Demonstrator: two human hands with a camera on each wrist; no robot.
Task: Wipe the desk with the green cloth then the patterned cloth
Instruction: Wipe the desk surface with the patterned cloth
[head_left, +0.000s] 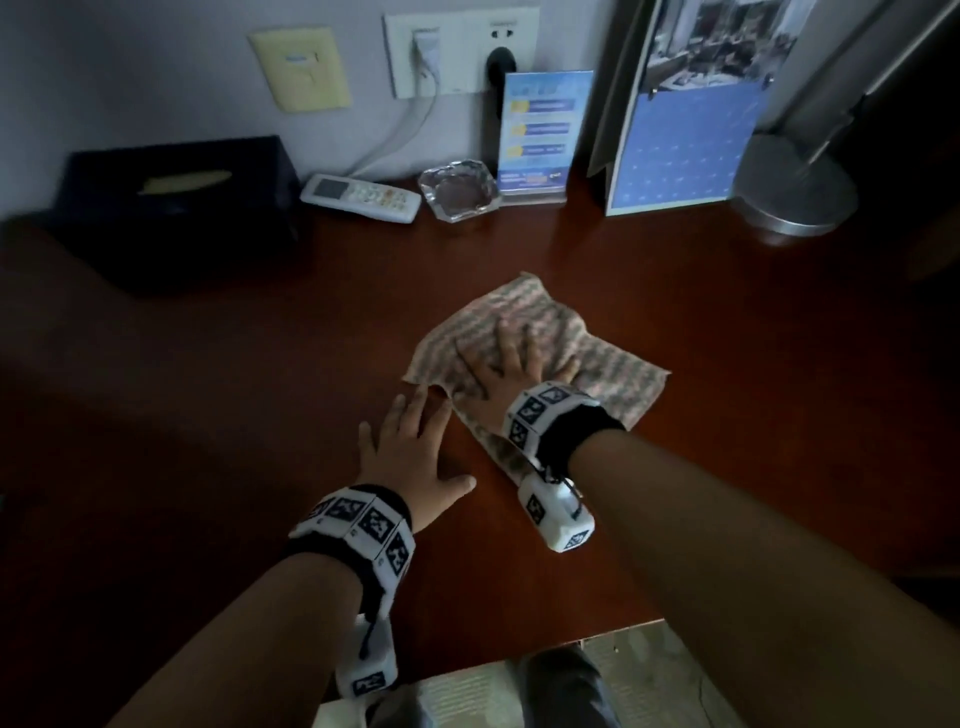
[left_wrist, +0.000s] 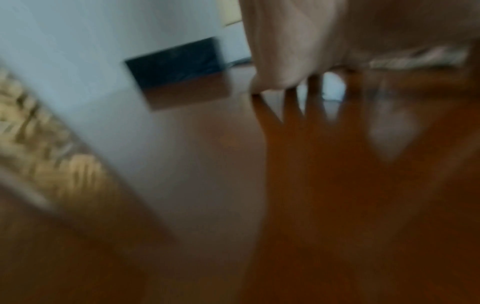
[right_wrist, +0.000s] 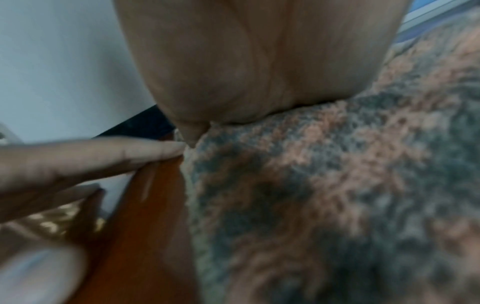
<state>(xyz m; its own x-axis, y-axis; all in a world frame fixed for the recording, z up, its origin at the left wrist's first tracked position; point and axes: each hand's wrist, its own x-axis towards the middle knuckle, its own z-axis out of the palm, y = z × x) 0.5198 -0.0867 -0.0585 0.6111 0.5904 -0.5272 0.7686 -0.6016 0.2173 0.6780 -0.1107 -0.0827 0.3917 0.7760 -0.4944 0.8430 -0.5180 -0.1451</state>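
At the middle of the dark reddish-brown bench (head_left: 208, 415), the patterned cloth (head_left: 613, 364) is pressed flat under the right hand (head_left: 506, 364), whose fingers are spread and straight on the fabric; nothing is gripped. The left hand (head_left: 410, 452) is laid palm down on the bare wood just beside the cloth's near left edge, fingers splayed and straight, its fingertips (head_left: 418, 397) reaching that edge; in the right wrist view one fingertip is seen touching the cloth's border. Tracking bands with black-and-white markers are worn on both wrists.

Farther out, along the wall, a black tissue box (head_left: 171, 208) is set at the left, then a white remote control (head_left: 361, 197), a glass ashtray (head_left: 460, 189), a blue upright card in a clear stand (head_left: 543, 135) and a blue desk calendar (head_left: 685, 140). A round metal lamp base (head_left: 795, 192) is placed at the far right. Wall sockets (head_left: 457, 52) with plugs and a cream switch plate (head_left: 301, 67) are mounted above. No green cloth is seen in any view.
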